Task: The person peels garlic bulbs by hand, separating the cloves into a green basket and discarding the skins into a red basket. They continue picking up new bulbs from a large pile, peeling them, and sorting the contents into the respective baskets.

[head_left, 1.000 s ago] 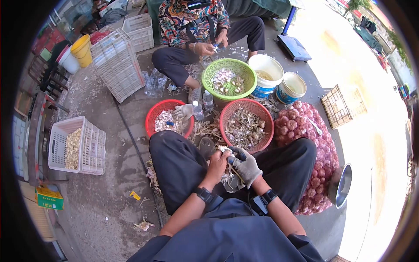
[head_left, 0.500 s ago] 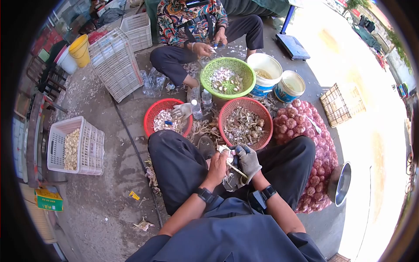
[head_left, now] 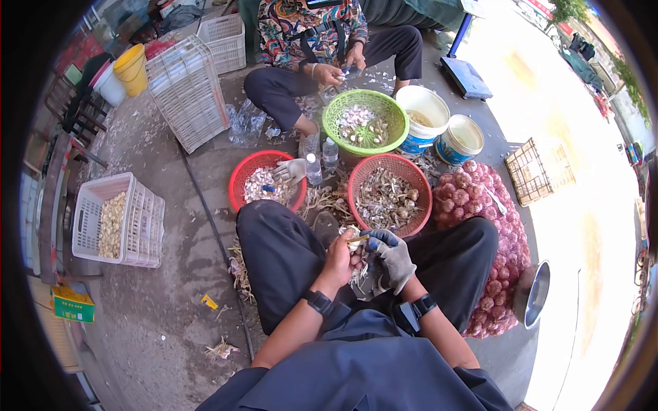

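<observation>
Concrete floor (head_left: 185, 294); red basket (head_left: 391, 159), one o'clock; garlic bulb (head_left: 352, 233) gripped by curled left hand (head_left: 336, 259), best steadied; right hand (head_left: 395, 256) half-curled, hold unclear.

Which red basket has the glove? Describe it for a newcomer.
From the big garlic sack at right, go left past a larger red basket and the clear bottles. Next is the smaller red basket, holding pale cloves. A grey-white glove lies over its right edge; the larger red basket has none.

Apparently garlic (head_left: 353, 235) in left hand (head_left: 336, 261)
</observation>
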`<state>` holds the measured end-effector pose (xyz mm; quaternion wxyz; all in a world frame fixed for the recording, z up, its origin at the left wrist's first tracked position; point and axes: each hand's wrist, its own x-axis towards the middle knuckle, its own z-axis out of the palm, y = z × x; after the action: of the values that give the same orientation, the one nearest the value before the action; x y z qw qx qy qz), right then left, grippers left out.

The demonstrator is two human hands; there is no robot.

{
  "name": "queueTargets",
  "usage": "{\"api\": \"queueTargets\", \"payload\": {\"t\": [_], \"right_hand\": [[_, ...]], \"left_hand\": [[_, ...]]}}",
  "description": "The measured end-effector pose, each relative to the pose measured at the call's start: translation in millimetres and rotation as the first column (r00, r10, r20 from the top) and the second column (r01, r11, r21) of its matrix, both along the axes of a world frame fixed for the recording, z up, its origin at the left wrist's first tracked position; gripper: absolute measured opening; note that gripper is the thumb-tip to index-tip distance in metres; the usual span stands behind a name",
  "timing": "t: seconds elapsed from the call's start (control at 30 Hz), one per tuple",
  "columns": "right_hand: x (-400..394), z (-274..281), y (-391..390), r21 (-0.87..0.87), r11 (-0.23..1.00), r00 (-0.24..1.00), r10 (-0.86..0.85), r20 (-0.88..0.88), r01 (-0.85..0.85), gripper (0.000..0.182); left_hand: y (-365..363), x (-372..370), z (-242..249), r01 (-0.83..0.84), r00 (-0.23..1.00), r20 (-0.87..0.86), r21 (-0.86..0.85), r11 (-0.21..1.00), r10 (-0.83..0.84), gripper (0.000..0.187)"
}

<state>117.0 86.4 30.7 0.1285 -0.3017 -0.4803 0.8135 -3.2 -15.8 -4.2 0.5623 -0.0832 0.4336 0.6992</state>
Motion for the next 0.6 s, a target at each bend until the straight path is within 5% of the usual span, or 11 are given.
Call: {"api": "queueTargets", "payload": {"t": [0.23,0.37,0.5,0.6], "right_hand": [[-9,-1,-8,0.197,0.973,0.982,0.088,0.165,-0.121,0.031],[-10,-15,-16,0.634,0.772,0.988,-0.073,0.139,-0.033,0.02],[-17,-11,-17,0.658,0.749,0.972,-0.205,0.115,0.08,0.019],[-18,-12,-14,0.418,0.899,0.982,-0.175,0.067,0.132,0.019]], "left_hand": [[-1,5,-6,0.075,0.988,-0.124,-0.145,0.987,-0.093,0.032],[3,11,-8,-0.005,0.972,-0.236,-0.097,0.995,-0.018,0.034],[1,14,-26,-0.021,0.935,-0.354,-0.037,0.999,0.007,0.035],[5,17,-14,-0.044,0.929,-0.368,-0.004,0.999,0.04,0.036]]}}
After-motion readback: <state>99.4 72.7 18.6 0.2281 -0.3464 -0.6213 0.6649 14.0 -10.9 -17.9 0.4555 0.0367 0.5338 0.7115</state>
